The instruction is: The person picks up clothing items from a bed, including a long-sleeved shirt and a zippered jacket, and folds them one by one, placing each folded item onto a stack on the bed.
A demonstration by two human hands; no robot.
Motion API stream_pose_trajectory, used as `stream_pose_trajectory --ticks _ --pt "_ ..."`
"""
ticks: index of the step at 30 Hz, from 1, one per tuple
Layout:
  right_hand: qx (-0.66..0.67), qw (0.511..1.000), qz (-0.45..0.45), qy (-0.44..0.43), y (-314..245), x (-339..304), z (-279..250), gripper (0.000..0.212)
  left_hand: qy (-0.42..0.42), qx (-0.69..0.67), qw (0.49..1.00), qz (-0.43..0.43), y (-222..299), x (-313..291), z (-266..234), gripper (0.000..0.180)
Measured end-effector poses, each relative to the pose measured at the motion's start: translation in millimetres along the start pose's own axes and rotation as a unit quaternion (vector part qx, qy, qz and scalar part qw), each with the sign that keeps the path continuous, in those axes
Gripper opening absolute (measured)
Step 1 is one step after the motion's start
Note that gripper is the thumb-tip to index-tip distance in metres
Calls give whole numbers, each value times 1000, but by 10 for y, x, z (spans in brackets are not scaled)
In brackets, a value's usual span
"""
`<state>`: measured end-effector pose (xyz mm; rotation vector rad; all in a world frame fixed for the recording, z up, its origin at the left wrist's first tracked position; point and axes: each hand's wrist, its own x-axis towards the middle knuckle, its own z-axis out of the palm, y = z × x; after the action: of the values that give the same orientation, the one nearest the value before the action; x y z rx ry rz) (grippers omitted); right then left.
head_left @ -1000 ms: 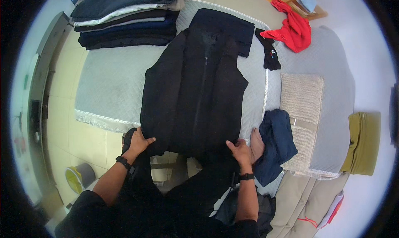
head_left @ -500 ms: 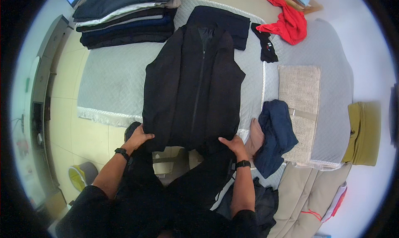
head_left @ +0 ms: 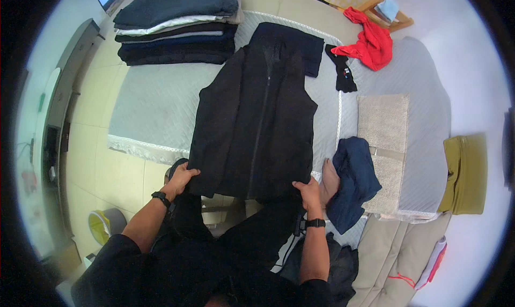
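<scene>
A black zip-up jacket (head_left: 255, 130) lies front up and spread out, its zipper closed down the middle and its collar at the far end. At the near left corner of the hem, my left hand (head_left: 182, 176) pinches the cloth between thumb and fingers. My right hand (head_left: 307, 191) grips the near right corner the same way. Both sleeves lie along the jacket's sides, hard to tell from the black body. Under the collar, a folded dark navy garment (head_left: 311, 47) sticks out at the far side.
A tall stack of folded clothes (head_left: 177, 44) stands at the far left of the grey quilted cover (head_left: 155, 100). Rightward lie a red garment (head_left: 373, 44), a small black cloth (head_left: 342, 71), a crumpled navy garment (head_left: 352, 183), a beige cushion (head_left: 382, 146) and an olive folded item (head_left: 466, 173).
My right hand has shifted slightly right and nearer, so the jacket's hem is stretched wider and straighter between my hands. The whole view has tilted a little.
</scene>
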<state>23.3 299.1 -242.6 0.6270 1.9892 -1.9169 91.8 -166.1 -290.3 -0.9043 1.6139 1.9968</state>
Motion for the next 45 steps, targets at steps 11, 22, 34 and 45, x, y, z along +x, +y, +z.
stream_pose_trajectory --ticks 11,22,34,45 --pt "40 998 28 -28 -10 -607 -22 47 29 20 995 96 521 -482 -94 36" --pt "55 998 4 -40 95 -1102 161 48 104 134 982 86 549 -909 -389 23" --pt "1 998 -59 -15 214 -1637 127 40 108 245 954 137 272 -1158 -487 33" --pt "-68 997 29 28 73 -1778 50 34 173 341 919 91 185 -1111 -533 66"
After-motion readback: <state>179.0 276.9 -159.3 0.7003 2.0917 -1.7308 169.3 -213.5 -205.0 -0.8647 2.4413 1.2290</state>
